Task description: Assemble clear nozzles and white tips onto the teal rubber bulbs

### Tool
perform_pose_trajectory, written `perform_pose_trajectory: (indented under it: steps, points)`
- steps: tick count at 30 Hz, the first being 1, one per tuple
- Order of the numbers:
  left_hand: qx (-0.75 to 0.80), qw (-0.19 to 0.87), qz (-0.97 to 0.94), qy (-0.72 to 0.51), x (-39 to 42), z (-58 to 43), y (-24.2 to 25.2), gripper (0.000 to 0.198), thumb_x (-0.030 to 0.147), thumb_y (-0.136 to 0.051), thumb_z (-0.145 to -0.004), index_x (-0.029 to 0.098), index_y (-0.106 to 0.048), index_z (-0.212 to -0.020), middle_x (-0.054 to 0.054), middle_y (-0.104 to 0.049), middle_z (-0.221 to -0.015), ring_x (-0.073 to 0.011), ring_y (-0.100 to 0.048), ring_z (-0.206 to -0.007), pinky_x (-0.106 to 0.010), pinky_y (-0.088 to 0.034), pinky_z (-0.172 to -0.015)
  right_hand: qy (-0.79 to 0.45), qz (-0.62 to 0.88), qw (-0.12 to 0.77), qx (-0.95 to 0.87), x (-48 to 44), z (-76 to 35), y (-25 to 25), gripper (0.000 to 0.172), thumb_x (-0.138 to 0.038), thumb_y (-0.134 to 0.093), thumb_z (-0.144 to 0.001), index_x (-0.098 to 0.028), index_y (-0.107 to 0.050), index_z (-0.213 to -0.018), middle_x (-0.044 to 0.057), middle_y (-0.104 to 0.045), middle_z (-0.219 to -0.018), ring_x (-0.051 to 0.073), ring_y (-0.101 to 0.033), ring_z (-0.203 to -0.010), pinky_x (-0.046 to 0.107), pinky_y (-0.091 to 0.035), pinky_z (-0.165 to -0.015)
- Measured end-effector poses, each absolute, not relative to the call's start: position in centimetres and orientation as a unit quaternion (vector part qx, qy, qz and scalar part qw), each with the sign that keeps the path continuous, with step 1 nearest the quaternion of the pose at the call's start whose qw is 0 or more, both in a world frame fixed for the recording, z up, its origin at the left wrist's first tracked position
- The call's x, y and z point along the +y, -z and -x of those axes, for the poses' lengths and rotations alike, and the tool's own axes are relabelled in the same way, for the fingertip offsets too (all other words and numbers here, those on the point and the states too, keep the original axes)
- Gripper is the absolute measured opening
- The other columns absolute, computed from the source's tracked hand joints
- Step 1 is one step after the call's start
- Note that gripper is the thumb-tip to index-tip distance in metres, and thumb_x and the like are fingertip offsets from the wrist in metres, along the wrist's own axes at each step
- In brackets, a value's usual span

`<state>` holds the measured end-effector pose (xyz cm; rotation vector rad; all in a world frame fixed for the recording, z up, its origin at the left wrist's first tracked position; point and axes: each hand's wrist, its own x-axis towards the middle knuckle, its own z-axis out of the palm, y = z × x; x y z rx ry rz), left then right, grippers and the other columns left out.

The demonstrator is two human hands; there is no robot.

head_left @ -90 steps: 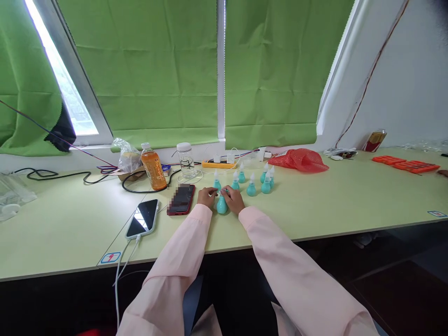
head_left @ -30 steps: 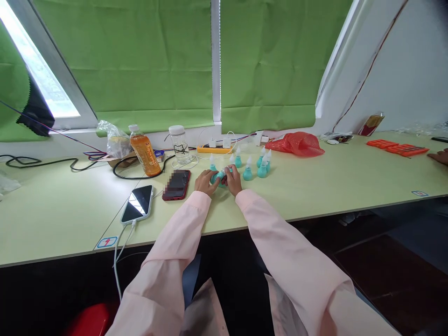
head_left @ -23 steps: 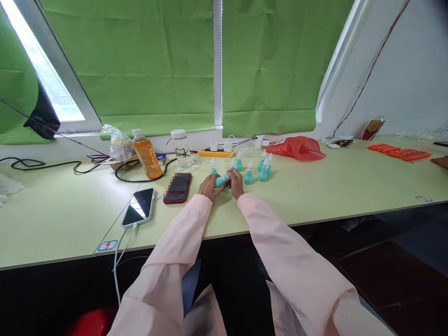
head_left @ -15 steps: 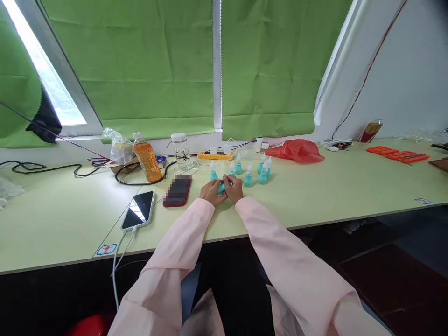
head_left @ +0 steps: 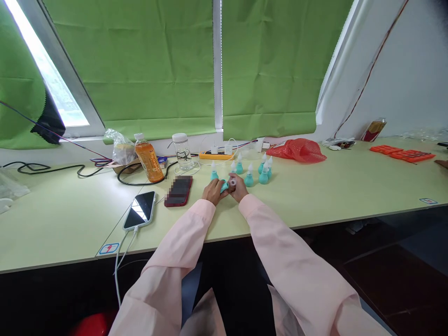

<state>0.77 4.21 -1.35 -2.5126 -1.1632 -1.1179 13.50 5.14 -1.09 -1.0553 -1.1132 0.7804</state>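
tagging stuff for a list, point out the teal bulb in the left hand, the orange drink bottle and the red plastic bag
Teal bulb (head_left: 224,186): head view, on its exposed part
Orange drink bottle (head_left: 149,159): head view, middle of its body
Red plastic bag (head_left: 298,150): head view, middle of its crumpled film

A white sticker (head_left: 109,248) framed in blue, at the near edge of the counter (head_left: 70,224) on the left, bears a red 9. The mark on a similar blue-framed label (head_left: 429,201) towards the right end is too small to read, as is the lettering on the orange bottle (head_left: 150,161).
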Motion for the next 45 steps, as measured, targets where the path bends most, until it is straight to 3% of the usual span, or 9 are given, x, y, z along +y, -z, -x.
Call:
perform_pose_trajectory:
  steps: [4,8,15,20,25,32,36,41,45]
  points:
    - [-0.421,0.082,0.795,0.430,4.6,0.3,0.5,0.022,0.022,-0.045,-0.073,0.015,-0.047,-0.094,-0.008,-0.050,-0.087,-0.0186,-0.048,-0.084,-0.029,-0.039,-0.075,-0.310,0.483,0.671,-0.469,5.0,-15.9,0.0,0.038,-0.037,-0.032,-0.077,-0.022,-0.023,-0.044,-0.009,-0.019,-0.030,0.006,-0.020,-0.027,0.021,-0.025,-0.033]
    - [-0.470,0.077,0.758,0.445,4.9,0.8,0.2,0.025,0.027,-0.044,-0.075,0.015,-0.049,-0.097,-0.010,-0.046,-0.097,-0.0216,-0.040,-0.094,-0.033,-0.035,-0.083,-0.211,0.550,0.675,-0.445,4.7,-16.2,0.1,0.037,-0.039,-0.025,-0.078,-0.020,-0.036,-0.049,-0.003,-0.042,-0.043,0.009,-0.039,-0.043,0.021,-0.031,-0.043]
    - [-0.544,0.032,0.752,0.370,6.0,0.4,1.4,0.031,0.041,-0.052,-0.070,0.021,-0.058,-0.093,-0.011,-0.047,-0.093,-0.0291,-0.039,-0.091,-0.041,-0.037,-0.072,-0.113,0.673,0.550,-0.481,4.5,-15.4,1.4,0.032,-0.042,-0.040,-0.072,-0.019,-0.048,-0.052,0.004,-0.053,-0.060,0.020,-0.050,-0.072,0.029,-0.035,-0.061]
    - [-0.529,0.012,0.778,0.338,6.1,0.5,1.5,0.038,0.035,-0.048,-0.074,0.022,-0.048,-0.110,-0.008,-0.049,-0.092,-0.0217,-0.045,-0.087,-0.032,-0.039,-0.072,-0.089,0.719,0.472,-0.502,4.7,-15.5,1.8,0.035,-0.044,-0.036,-0.074,-0.019,-0.051,-0.054,0.006,-0.053,-0.062,0.022,-0.050,-0.071,0.031,-0.035,-0.061]
    - [-0.523,0.028,0.771,0.362,6.0,0.0,0.8,0.042,0.038,-0.033,-0.082,0.028,-0.032,-0.123,-0.009,-0.038,-0.117,-0.0236,-0.037,-0.103,-0.035,-0.035,-0.080,-0.068,0.730,0.432,-0.525,4.8,-15.3,1.7,0.037,-0.044,-0.033,-0.076,-0.019,-0.054,-0.060,0.005,-0.054,-0.063,0.020,-0.051,-0.069,0.029,-0.034,-0.058]
    - [-0.553,0.011,0.764,0.334,8.0,-1.7,0.6,0.034,0.038,-0.030,-0.082,0.035,-0.048,-0.110,-0.002,-0.038,-0.125,-0.0294,-0.028,-0.111,-0.051,-0.025,-0.085,-0.030,0.720,0.426,-0.547,4.5,-15.0,1.7,0.037,-0.043,-0.032,-0.078,-0.019,-0.055,-0.062,0.004,-0.055,-0.060,0.018,-0.051,-0.062,0.025,-0.032,-0.054]
    - [-0.552,0.025,0.759,0.344,7.8,-1.6,0.5,0.034,0.031,-0.030,-0.082,0.035,-0.046,-0.113,0.000,-0.040,-0.125,-0.0279,-0.024,-0.114,-0.053,-0.020,-0.088,-0.011,0.693,0.447,-0.566,4.4,-14.8,1.7,0.036,-0.041,-0.032,-0.078,-0.019,-0.054,-0.061,0.003,-0.054,-0.056,0.017,-0.050,-0.059,0.024,-0.031,-0.052]
    - [-0.507,0.066,0.725,0.461,6.6,-0.7,-1.2,0.038,0.027,-0.036,-0.080,0.031,-0.042,-0.117,-0.004,-0.040,-0.124,-0.0282,-0.026,-0.114,-0.051,-0.023,-0.087,0.011,0.619,0.477,-0.623,3.8,-14.2,1.4,0.031,-0.045,-0.037,-0.075,-0.019,-0.053,-0.073,-0.003,-0.048,-0.049,0.012,-0.046,-0.050,0.022,-0.033,-0.052]
    - [-0.390,0.007,0.694,0.606,5.2,-0.7,-2.1,0.034,0.024,-0.037,-0.079,0.021,-0.052,-0.109,-0.008,-0.050,-0.110,-0.0212,-0.042,-0.102,-0.036,-0.034,-0.085,0.048,0.559,0.506,-0.655,2.7,-13.5,1.2,0.047,-0.048,-0.047,-0.067,-0.016,-0.044,-0.102,0.001,-0.054,-0.070,0.011,-0.046,-0.054,0.023,-0.036,-0.057]
